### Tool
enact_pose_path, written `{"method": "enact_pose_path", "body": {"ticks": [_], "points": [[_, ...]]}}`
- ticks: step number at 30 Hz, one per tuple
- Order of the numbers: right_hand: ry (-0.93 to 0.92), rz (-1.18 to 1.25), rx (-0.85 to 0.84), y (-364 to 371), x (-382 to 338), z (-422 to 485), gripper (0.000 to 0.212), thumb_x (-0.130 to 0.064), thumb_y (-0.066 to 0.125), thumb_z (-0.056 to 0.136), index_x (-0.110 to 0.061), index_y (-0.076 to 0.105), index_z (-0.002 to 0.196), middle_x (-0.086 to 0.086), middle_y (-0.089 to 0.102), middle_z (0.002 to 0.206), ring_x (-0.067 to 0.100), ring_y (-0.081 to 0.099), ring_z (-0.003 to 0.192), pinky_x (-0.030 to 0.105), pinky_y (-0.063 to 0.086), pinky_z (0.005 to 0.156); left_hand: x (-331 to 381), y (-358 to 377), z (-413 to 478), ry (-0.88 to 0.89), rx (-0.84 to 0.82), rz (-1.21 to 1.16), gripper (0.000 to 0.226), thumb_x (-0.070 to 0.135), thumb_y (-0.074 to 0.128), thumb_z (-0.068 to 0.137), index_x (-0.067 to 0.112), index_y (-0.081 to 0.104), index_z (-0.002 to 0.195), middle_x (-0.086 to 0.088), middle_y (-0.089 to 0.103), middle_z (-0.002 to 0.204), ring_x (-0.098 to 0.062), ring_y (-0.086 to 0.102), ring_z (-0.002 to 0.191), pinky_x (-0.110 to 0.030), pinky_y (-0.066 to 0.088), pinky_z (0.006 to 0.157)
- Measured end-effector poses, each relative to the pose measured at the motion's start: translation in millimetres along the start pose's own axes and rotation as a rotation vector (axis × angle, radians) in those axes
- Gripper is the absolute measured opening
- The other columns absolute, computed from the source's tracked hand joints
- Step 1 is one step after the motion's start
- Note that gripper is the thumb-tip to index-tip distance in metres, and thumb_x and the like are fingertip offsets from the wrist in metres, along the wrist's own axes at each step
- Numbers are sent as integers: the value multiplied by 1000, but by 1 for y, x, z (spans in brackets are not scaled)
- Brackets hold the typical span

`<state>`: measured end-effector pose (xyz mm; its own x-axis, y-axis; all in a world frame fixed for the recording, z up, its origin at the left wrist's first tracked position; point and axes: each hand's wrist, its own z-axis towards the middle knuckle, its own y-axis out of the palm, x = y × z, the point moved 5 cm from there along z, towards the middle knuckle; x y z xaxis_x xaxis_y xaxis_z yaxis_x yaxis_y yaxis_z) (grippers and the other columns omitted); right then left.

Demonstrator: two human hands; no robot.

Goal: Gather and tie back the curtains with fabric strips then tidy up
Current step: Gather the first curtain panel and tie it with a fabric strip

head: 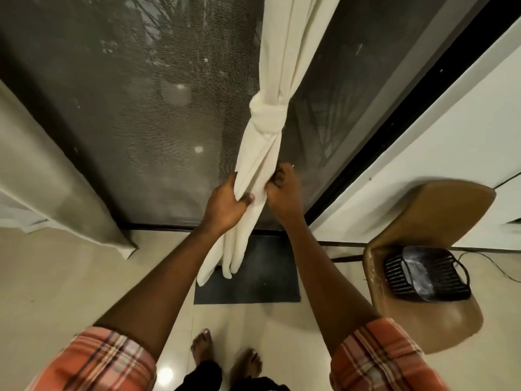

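Already knotted cream curtain (265, 119); left hand (225, 204), right hand (282, 187) both grip tail below. Hard tug risks loosening knot.

Head view, steeply downward, close

The curtain (284, 52) is showing cream-white, and the fabric strip (266, 115) is matching it; the second curtain (42, 179) is looking a duller, greyish beige; the window screen (141, 108) is showing dark grey with a fine mesh pattern; the sleeves (104, 359) are showing orange plaid crossed by white and dark lines; the chair (439, 215) is showing tan; the basket (400, 275) is showing a black weave; the mat (262, 277) is looking charcoal against the pale beige floor (56, 292).
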<state>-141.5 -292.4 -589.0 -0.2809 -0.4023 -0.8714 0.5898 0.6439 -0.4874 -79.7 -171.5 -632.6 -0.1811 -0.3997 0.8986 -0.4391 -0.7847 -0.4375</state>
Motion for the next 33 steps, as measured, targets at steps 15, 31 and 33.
{"method": "enact_pose_path", "body": {"ticks": [15, 31, 33], "points": [[-164, -186, -56, -18, 5, -65, 26, -17, 60, 84, -16, 64, 109, 1, 68, 101, 20, 65, 92, 28, 51, 77, 23, 15, -78, -82, -90, 16, 38, -2, 51, 91, 6, 55, 128, -13, 62, 119, -27, 58, 111, -34, 47, 95], [-252, -41, 40, -36, 55, -83, 19, -14, 59, 89, -4, 57, 105, 6, 52, 105, 13, 51, 89, 24, 44, 78, 1, 25, -112, 24, 180, 104, 42, -1, 46, 91, 10, 50, 132, -4, 61, 121, -17, 56, 109, -16, 38, 84], [-204, -6, -79, -11, 77, -82, 32, -13, 63, 85, -9, 50, 114, 4, 55, 111, 14, 54, 96, 26, 46, 82, -13, 35, -110, 42, 140, 65, 48, -3, 46, 89, 11, 47, 135, 1, 56, 121, -8, 49, 106, -12, 35, 84]]}}
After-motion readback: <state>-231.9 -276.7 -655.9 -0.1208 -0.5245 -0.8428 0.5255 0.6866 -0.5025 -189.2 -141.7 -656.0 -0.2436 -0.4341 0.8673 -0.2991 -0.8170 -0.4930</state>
